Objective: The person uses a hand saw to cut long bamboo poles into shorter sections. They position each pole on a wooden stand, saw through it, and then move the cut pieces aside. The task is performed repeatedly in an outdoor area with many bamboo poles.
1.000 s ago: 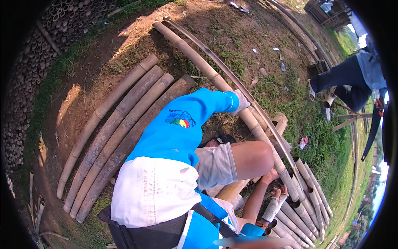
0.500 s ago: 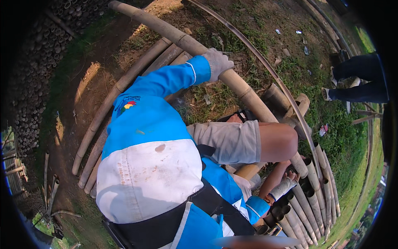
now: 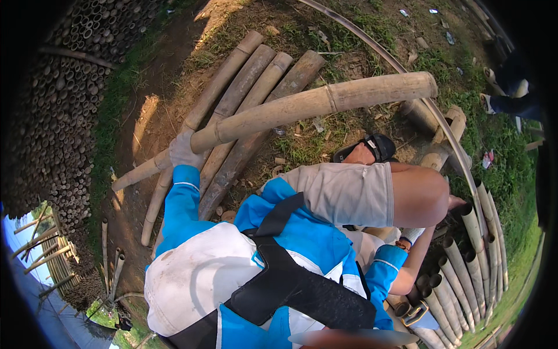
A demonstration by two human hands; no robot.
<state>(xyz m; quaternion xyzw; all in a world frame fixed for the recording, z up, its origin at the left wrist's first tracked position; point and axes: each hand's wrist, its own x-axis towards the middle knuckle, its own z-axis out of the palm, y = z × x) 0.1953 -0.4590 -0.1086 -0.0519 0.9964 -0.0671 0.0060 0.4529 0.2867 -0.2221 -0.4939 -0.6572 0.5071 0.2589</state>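
Over the row of poles (image 3: 250, 99) lying on the ground, your gloved left hand (image 3: 185, 150) now has its fingers wrapped around the long bamboo pole (image 3: 302, 106), which has swung crosswise above them since a moment ago. Your right hand (image 3: 411, 235) sits low by your knee, fingers hidden, so you cannot tell their state.

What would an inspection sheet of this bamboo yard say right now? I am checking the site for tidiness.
Surface: bare earth and patchy grass.
Job's things: long bamboo pole, one end raised; four poles flat beneath it.
Clutter: litter scraps on the grass.
Hands: gloved left hand grips the long bamboo pole; right hand mostly hidden behind the knee.
Cables: nothing seen.
Surroundings: stacked bamboo wall at left, row of cut poles at right.
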